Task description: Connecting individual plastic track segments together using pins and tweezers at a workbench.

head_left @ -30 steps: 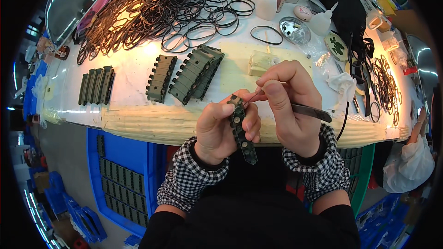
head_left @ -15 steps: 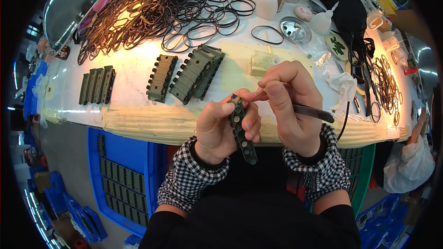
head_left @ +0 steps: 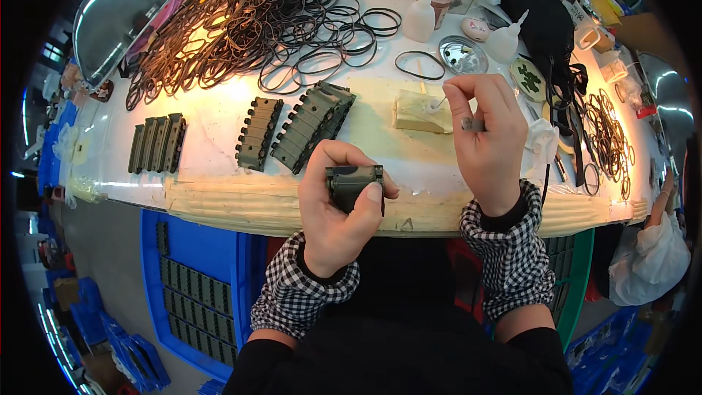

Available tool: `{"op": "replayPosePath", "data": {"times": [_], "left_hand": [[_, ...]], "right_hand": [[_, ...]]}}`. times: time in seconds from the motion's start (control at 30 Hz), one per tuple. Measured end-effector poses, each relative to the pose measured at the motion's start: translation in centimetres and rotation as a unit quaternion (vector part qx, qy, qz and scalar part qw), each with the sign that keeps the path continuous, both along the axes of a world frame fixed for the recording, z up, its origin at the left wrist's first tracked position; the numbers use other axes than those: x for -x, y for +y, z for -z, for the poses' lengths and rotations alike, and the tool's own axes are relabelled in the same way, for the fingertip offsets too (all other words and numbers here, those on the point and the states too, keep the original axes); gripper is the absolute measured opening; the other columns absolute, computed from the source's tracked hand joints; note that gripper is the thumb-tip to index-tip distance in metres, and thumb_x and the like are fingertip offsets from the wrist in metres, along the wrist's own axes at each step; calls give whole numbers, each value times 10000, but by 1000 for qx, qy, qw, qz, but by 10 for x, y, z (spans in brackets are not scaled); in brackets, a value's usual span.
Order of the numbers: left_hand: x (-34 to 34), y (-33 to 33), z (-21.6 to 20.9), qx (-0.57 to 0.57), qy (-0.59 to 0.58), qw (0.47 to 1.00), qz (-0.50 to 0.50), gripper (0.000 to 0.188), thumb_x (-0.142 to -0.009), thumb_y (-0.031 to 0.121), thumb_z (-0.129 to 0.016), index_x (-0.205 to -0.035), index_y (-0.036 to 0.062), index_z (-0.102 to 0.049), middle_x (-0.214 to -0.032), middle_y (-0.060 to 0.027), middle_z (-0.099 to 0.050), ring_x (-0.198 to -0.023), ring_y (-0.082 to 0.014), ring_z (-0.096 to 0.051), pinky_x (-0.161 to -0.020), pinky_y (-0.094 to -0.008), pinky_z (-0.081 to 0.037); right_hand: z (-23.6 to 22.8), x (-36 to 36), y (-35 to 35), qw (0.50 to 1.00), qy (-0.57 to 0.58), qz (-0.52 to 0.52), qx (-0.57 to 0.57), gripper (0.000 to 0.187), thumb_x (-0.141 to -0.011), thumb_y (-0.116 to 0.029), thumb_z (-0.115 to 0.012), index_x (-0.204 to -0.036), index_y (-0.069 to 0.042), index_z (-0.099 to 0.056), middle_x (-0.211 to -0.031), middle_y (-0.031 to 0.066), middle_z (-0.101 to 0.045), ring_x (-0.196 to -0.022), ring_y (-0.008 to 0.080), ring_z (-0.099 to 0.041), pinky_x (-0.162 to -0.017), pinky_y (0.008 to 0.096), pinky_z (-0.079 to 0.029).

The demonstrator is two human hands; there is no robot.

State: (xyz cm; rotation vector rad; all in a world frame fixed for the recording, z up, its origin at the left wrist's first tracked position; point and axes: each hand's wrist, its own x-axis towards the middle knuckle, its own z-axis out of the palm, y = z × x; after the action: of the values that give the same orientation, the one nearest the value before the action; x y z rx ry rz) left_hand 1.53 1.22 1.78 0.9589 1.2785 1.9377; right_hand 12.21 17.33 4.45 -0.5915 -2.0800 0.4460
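Note:
My left hand is closed around a dark green ribbed plastic piece, held on its side above the table's near edge. Raised to its right, my right hand pinches a slim pair of tweezers, mostly hidden by the fingers. The tips reach a cream-wrapped block with a whitish dab on top; whether they touch it I cannot tell. Left of my hands, similar green pieces stand in rows: a large group, a smaller one and another farther left.
A tangle of black rubber loops covers the back left. Behind the block are a single loop, a metal dish and white squeeze bottles. A blue crate of green pieces sits below the table's left side, a green crate right.
My right hand has moved up and away from the green piece, bringing the tweezers to the block. The left hand has turned the piece from upright to sideways.

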Motion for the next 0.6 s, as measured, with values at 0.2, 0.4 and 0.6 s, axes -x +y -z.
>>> {"op": "replayPosePath", "data": {"times": [0.2, 0.4, 0.6], "left_hand": [[-3, -2, 2, 9, 128, 991, -35, 270, -838, 8, -545, -1061, 4, -392, -833, -118, -597, -778, -143, -598, -745, -285, -509], [-7, 4, 10, -20, 183, 979, -86, 336, -770, -2, -645, -1031, -23, -435, -734, -73, -603, -666, -97, -588, -643, -229, -480], [-9, -2, 3, 33, 194, 980, -33, 345, -812, -17, -577, -1090, -1, -372, -901, -108, -576, -796, -131, -597, -765, -277, -514]], "right_hand": [[-18, -6, -14, 1000, 27, 6, 6, 51, -876, -24, -660, -920, -12, -635, -851, 75, -605, -650, 157, -580, -543, 258, -463], [-20, -18, -35, 945, 149, -217, 196, 97, -946, -52, -594, -985, 37, -588, -886, 83, -615, -764, 107, -606, -702, 229, -504], [-18, -19, -43, 935, 104, -278, 196, 81, -929, -38, -615, -955, 36, -595, -888, 97, -603, -738, 140, -608, -651, 238, -502]]}}
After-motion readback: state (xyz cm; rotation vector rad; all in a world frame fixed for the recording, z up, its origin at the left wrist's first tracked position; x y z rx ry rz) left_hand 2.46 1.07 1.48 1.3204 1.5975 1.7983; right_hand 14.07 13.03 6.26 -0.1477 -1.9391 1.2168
